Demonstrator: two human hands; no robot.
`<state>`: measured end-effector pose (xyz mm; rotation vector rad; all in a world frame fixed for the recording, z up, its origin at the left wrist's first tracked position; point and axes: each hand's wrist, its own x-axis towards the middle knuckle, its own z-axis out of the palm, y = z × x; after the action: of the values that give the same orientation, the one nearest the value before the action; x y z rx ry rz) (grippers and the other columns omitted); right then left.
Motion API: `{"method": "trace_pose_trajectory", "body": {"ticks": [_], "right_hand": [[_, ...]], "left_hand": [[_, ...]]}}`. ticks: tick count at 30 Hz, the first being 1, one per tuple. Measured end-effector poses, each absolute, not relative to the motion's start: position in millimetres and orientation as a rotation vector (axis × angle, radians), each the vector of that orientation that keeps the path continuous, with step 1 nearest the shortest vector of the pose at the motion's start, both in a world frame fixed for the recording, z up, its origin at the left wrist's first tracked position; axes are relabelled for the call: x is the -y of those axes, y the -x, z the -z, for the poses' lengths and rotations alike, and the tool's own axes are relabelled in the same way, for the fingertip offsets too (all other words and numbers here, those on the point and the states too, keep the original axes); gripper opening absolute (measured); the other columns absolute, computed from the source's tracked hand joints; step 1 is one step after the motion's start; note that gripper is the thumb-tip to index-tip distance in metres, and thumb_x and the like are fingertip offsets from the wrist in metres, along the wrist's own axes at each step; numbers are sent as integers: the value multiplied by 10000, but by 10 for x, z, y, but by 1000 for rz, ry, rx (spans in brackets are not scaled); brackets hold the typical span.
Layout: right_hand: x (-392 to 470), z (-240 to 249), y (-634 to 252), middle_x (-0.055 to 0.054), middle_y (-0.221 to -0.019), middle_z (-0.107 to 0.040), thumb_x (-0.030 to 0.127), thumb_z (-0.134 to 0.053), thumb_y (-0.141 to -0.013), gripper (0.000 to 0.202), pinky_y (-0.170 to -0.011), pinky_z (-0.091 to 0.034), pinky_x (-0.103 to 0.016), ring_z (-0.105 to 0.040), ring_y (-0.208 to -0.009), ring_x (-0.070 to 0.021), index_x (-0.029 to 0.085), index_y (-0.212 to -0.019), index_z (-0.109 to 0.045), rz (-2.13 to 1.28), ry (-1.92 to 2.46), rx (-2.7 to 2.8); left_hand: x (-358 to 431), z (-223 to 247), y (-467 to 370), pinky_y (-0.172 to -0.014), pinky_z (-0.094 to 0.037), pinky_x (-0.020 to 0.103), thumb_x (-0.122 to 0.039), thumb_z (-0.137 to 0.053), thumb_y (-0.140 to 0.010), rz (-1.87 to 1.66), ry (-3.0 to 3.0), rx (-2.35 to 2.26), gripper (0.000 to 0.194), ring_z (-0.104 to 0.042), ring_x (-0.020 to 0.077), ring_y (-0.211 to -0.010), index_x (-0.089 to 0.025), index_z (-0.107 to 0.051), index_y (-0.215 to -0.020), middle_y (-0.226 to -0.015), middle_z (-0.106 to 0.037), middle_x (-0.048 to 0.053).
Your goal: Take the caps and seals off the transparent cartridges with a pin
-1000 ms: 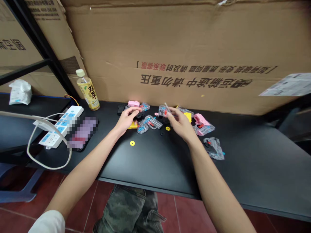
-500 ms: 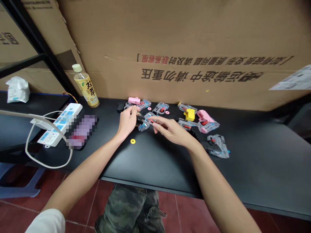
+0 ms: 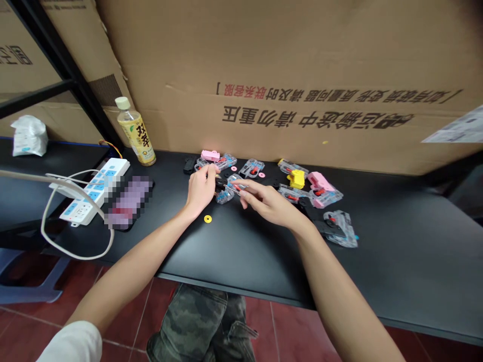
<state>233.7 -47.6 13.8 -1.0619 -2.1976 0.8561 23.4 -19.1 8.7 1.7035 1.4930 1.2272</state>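
My left hand [image 3: 203, 188] is closed around a small black piece [image 3: 220, 184], mostly covered by the fingers. My right hand [image 3: 266, 202] pinches a slim silvery metal tool [image 3: 234, 189], whose far end meets or lies close to the black piece; its exact kind is too small to tell. Just under and behind the hands lies a clear plastic toy gun [image 3: 225, 195] with blue and red parts. Nearer the front, a yellow ring [image 3: 208, 219] rests flat on the black table [image 3: 226, 251].
Several clear toy guns [image 3: 252, 168] lie along the back, with pink pieces [image 3: 320, 182], a yellow piece [image 3: 296, 178] and black parts [image 3: 332, 229]. Leftward are a drink bottle [image 3: 136, 133], a phone [image 3: 130, 203] and a power strip [image 3: 94, 191] with a white cable. A cardboard wall [image 3: 283, 55] stands behind.
The view has shifted slightly. Both hands keep almost the same pose around the black piece and the metal tool; nothing was let go.
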Motion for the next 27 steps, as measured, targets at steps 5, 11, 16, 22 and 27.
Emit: {"method": "trace_pose_trajectory", "body": {"ticks": [5,11,16,22,27], "right_hand": [[475,-114,-2339,5,-756,-631,398,-400,-1079,459,-678,-462,-244,-535,-620,-121,188,-1458,-552,-805,1086,2227],[478,-113,-2358,10,-718,-597,366,-374,-1078,493,-713,-507,-263,-552,-624,-134,189,-1520,-504,-732,1061,2276],[494,-104,-2330,-31,-772,-653,324,-352,-1065,521,-783,-545,-307,-618,-691,-162,175,-1545,-488,-710,1036,2323],[494,-42,-2262,-91,-948,-717,319,-329,-1057,560,-862,-574,-379,-685,-848,-211,188,-1593,-425,-689,1079,2299],[510,-79,-2249,-76,-912,-707,328,-331,-1065,559,-864,-562,-354,-639,-757,-181,165,-1592,-420,-723,1056,2310]], "left_hand": [[225,-86,-250,-845,-495,324,-304,-382,-1054,-1192,-1787,-1490,375,-713,226,-893,-184,-710,-919,-934,-777,81],[262,-96,-264,-899,-491,340,-294,-361,-1062,-1203,-1922,-1471,365,-699,239,-995,-192,-692,-949,-1037,-767,98],[250,-99,-244,-864,-493,343,-323,-366,-1065,-1124,-1905,-1495,380,-696,233,-871,-201,-686,-901,-912,-756,80],[295,-91,-273,-903,-483,335,-352,-391,-1061,-1272,-1904,-1497,324,-674,235,-961,-218,-646,-912,-977,-716,85],[218,-101,-236,-858,-483,324,-293,-377,-1053,-1209,-1821,-1468,348,-679,220,-879,-202,-676,-900,-924,-737,72]]}}
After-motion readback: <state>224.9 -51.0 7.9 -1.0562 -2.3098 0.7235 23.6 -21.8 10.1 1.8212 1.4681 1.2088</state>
